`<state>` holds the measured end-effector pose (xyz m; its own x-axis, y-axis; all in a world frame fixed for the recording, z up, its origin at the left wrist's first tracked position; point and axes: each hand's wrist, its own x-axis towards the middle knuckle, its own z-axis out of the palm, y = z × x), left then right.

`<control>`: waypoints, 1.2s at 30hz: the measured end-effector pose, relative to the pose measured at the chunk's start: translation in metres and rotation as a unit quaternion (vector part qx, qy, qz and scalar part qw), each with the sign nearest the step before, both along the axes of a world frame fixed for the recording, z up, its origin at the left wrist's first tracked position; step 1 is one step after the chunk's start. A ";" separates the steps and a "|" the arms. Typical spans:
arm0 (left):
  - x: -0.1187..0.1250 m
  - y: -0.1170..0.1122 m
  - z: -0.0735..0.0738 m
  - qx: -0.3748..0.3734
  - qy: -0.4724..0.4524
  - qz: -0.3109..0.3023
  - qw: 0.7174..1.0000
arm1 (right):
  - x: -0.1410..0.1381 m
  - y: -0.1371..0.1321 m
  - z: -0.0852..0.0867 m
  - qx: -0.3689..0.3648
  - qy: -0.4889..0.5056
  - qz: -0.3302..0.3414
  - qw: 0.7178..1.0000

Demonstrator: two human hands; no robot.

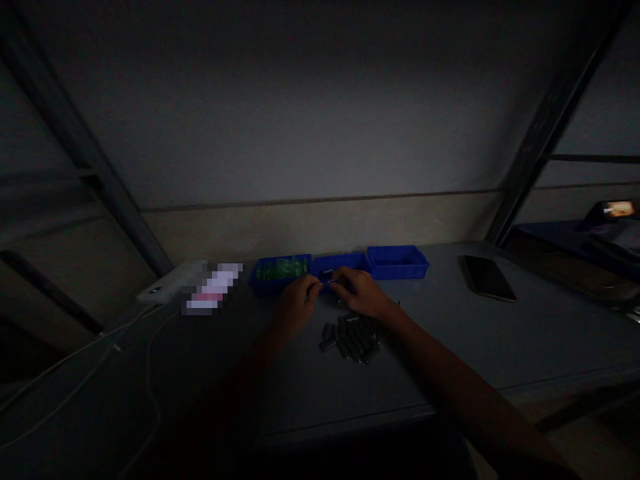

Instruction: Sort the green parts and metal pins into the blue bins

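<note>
My left hand [296, 300] and my right hand [361, 291] meet in front of the middle blue tray [350, 260], fingertips pinched close together. Between them is a small thin piece [327, 282], too dark and small to name. A few small shiny bits show in the middle tray just behind the fingers. Below my right hand, a pile of dark cylindrical pieces [354, 339] lies loose on the grey table [300, 393]. The left blue tray [256, 283], partly hidden by my left hand, holds green pieces that look wrapped in plastic.
A third blue tray [400, 272] stands at the right of the row. Farther right lies a dark-screened phone or tablet [487, 277]. On the left are a white box [173, 283] and cables [150, 347]. Metal frame posts [525, 157] rise on both sides before the wall.
</note>
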<state>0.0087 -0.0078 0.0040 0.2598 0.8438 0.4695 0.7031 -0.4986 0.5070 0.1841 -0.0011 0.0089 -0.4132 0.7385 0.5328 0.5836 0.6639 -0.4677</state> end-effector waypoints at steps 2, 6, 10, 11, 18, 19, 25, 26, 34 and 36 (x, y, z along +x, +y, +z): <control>0.000 0.000 0.001 -0.006 0.006 -0.001 1.000 | 0.001 0.001 -0.001 0.009 -0.002 0.001 1.000; 0.001 -0.003 0.004 -0.025 0.004 0.000 1.000 | 0.002 0.001 0.000 0.016 -0.002 0.010 1.000; 0.003 -0.005 0.003 -0.021 0.005 -0.011 1.000 | 0.001 0.000 0.003 0.014 0.006 0.001 1.000; 0.003 -0.005 0.002 -0.020 0.005 -0.018 1.000 | 0.002 0.000 0.005 0.012 0.011 -0.006 1.000; 0.013 -0.004 -0.013 -0.062 0.029 -0.032 0.997 | 0.032 0.014 0.012 0.008 0.126 -0.213 0.969; 0.015 -0.004 -0.015 -0.068 0.043 -0.027 0.996 | 0.039 0.017 0.013 0.003 0.138 -0.251 0.958; 0.027 -0.004 -0.015 -0.081 0.137 -0.023 0.987 | 0.067 0.029 0.009 -0.028 0.102 -0.429 0.897; 0.028 -0.005 -0.015 -0.082 0.146 -0.019 0.986 | 0.069 0.029 0.008 -0.035 0.091 -0.442 0.892; 0.024 0.000 -0.019 -0.111 0.137 0.030 0.984 | 0.076 0.031 0.000 -0.075 0.024 -0.464 0.882; 0.022 0.003 -0.020 -0.116 0.135 0.036 0.983 | 0.077 0.032 -0.001 -0.076 0.012 -0.461 0.884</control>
<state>0.0304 -0.0047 -0.0158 0.2852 0.9407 0.1840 0.8567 -0.3362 0.3913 0.2609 0.0304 0.0077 0.4124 0.8190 0.3990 0.8322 -0.1605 -0.5308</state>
